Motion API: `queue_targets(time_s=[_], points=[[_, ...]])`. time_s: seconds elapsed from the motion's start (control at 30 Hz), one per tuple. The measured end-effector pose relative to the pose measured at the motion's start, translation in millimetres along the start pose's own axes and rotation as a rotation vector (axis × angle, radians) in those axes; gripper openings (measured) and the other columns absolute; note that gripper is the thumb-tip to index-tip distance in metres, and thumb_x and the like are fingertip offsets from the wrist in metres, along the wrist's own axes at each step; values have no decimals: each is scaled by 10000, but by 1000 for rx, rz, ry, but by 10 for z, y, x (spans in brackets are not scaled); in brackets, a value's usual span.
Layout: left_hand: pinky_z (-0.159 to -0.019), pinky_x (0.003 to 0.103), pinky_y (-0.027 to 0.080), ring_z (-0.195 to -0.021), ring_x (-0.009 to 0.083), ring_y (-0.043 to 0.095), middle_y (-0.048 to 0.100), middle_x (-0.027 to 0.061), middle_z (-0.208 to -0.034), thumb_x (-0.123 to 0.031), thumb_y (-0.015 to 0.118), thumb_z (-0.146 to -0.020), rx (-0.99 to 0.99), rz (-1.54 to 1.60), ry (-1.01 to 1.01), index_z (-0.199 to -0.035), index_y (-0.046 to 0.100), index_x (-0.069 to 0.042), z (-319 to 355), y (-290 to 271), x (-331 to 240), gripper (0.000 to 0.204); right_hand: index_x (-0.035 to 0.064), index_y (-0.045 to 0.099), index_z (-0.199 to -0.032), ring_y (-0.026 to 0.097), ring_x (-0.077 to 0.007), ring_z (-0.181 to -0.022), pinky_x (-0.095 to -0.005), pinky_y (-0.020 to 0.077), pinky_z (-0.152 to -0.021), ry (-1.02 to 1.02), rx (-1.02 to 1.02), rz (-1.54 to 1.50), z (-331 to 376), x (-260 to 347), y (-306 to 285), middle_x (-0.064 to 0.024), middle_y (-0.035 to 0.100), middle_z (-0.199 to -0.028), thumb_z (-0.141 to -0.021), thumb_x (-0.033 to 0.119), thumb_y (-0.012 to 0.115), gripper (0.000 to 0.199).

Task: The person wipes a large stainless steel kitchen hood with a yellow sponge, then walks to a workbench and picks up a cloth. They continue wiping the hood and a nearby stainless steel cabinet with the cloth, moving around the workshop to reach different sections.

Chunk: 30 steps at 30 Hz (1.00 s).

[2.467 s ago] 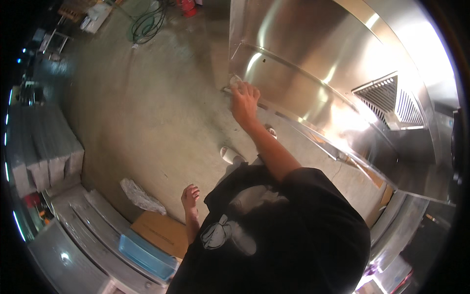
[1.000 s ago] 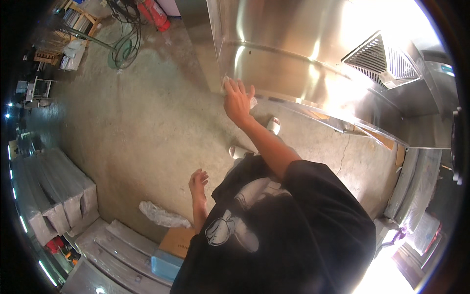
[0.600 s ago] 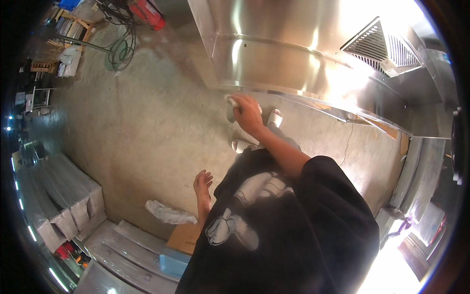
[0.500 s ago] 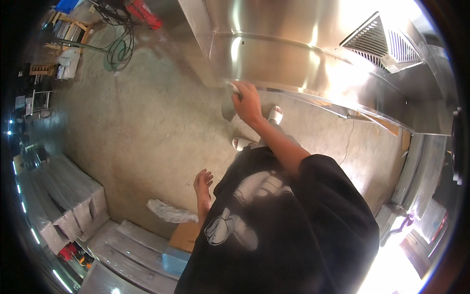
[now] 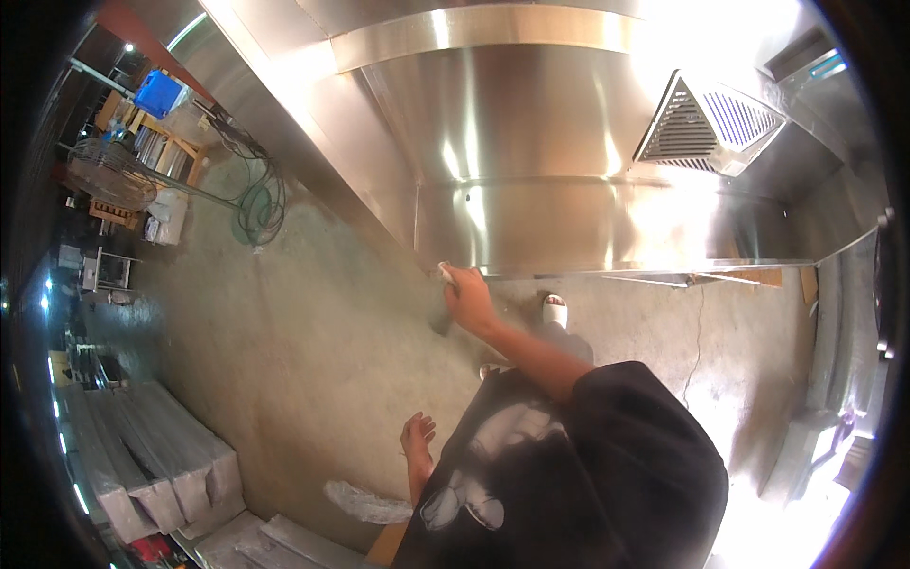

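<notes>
My right hand [image 5: 467, 296] is at the front left corner of a large stainless steel hood [image 5: 536, 213], its fingers closed round a small white wad [image 5: 445, 271]. The wad looks like folded cloth, mostly covered by the fingers, and meets the hood's lower edge. Low at my left side hangs my left hand [image 5: 417, 436], fingers apart and holding nothing. A slotted metal filter panel [image 5: 706, 128] sits on the right part of the hood.
To the left, a standing fan [image 5: 112, 175] and coiled cables [image 5: 261, 213] are on the concrete floor. Grey wrapped long pieces [image 5: 171, 465] are stacked at lower left. Clear plastic wrap [image 5: 365, 503] lies near my left hand. More wrapped pieces [image 5: 834, 322] line the right.
The view has tilted up, so more of the hood and the fan show. My right hand stays by the hood's corner with the white wad. My left hand still hangs open.
</notes>
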<state>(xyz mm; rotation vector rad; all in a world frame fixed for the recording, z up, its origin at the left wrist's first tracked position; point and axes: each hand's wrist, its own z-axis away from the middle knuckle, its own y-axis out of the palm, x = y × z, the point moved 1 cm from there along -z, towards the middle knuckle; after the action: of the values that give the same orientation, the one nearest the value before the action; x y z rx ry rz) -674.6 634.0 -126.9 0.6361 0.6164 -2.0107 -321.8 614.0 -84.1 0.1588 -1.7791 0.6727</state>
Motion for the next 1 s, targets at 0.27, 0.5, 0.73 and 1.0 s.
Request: queue_targets(time_s=[0.27, 0.5, 0.73, 1.0], points=[[-947, 424, 517, -1101, 319, 661, 662, 221, -1226, -358, 571, -967, -20, 29, 16, -1339, 572, 17, -21, 528, -141, 528, -21, 696, -1119, 682, -218, -849, -374, 530, -757, 645, 337, -307, -764, 296, -388, -128, 721, -981, -948, 114, 602, 237], [-931, 398, 526, -1109, 316, 656, 655, 216, -1246, -343, 566, -984, -50, 152, 40, -1335, 573, 13, 55, 1058, -176, 500, -32, 698, -1123, 581, -129, -812, -313, 482, -706, 169, -61, -1049, -2417, 1247, -619, -51, 683, -932, -967, 122, 591, 244], [-898, 391, 542, -1093, 303, 663, 661, 211, -1240, -312, 609, -974, -68, 187, 9, -1325, 580, 5, 259, 1253, 141, 474, -26, 635, -1290, 636, -228, -1050, -313, 516, -825, -83, -111, -670, -2880, 1743, -95, -170, 672, -1188, -976, 183, 621, 378], [-902, 396, 562, -981, 294, 712, 691, 197, -1152, -232, 647, -956, -77, -63, 332, -1340, 554, 8, 96, 999, 556, 462, 76, 511, -1478, 349, -321, -1488, -506, 258, -1155, -397, -154, -298, -2810, 1491, 28, -124, 475, -1554, -945, 167, 560, 543]])
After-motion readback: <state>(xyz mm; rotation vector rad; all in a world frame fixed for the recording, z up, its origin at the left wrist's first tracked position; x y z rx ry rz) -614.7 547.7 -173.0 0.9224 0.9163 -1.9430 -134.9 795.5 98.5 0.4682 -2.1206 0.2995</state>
